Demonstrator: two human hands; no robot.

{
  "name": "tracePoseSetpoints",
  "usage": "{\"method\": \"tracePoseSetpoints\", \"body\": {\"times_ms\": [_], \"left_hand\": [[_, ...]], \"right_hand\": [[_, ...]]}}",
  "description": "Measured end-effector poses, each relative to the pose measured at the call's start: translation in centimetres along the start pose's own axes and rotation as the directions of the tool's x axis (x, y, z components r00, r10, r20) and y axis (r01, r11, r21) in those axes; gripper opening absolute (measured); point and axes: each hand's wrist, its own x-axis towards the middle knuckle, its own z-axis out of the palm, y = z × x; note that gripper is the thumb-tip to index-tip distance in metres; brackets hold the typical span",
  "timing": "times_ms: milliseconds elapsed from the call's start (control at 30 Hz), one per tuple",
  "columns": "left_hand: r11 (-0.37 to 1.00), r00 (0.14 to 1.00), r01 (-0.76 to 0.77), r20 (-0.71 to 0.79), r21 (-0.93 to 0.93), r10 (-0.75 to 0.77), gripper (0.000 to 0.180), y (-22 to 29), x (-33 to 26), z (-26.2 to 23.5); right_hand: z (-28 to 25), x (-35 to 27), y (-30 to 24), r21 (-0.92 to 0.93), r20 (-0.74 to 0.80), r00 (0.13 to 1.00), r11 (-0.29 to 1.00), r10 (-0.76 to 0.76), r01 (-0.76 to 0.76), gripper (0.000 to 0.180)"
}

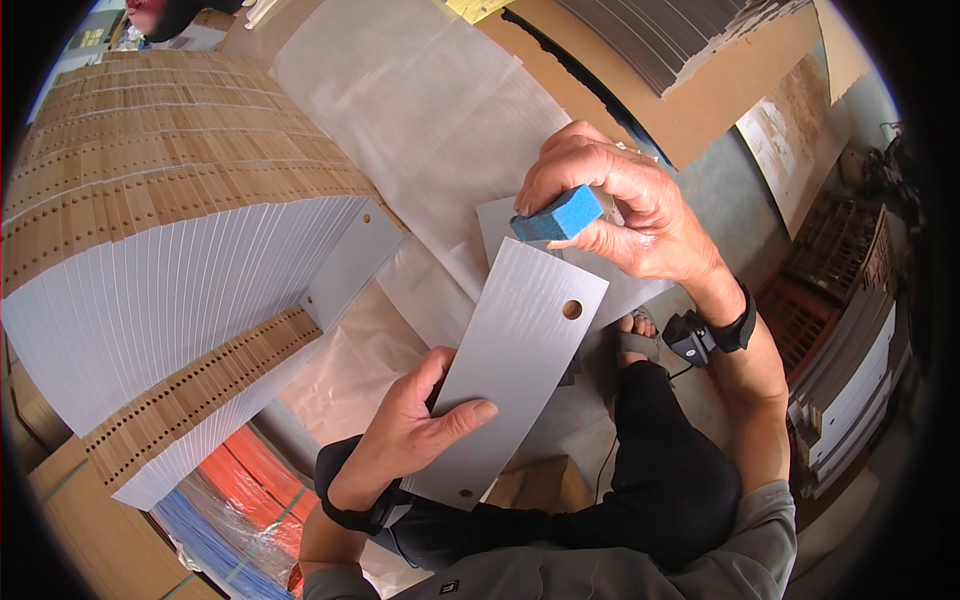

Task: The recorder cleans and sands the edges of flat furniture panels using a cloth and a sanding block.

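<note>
My left hand point(405, 430) is closed around the long edges of a flat grey rectangular panel point(515, 355), thumb on its face. The panel is tilted above my lap and has a round hole near each end. My right hand point(630, 200) pinches a small blue sponge block point(560, 216) between thumb and fingers, right at the panel's far end. Whether the sponge touches the panel's edge I cannot tell. Beneath the right hand, part of another light grey sheet point(493, 222) shows.
Rows of stacked grey panels with drilled wooden edges point(190, 300) stand at the left. Orange and blue wrapped bundles point(255, 475) lie below them. More panels point(845, 390) and brown crates point(835, 255) are at the right. Dark grey sheets point(670, 35) lie at the far right on cardboard point(745, 85).
</note>
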Motion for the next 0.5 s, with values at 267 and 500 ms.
{"method": "tracePoseSetpoints", "body": {"times_ms": [267, 500], "left_hand": [[1.0, 1.0, 0.006, -0.009, -0.002, -0.006, 0.037, -0.06, 0.08, 0.16], [1.0, 1.0, 0.002, -0.012, 0.01, -0.002, 0.037, -0.1, 0.12, 0.35]], "right_hand": [[-0.09, -0.14, 0.21, -0.004, -0.007, 1.0, 1.0, 0.01, -0.01, 0.022], [-0.08, -0.47, 0.73, 0.008, -0.039, 0.999, 1.0, 0.027, -0.027, 0.023]]}}
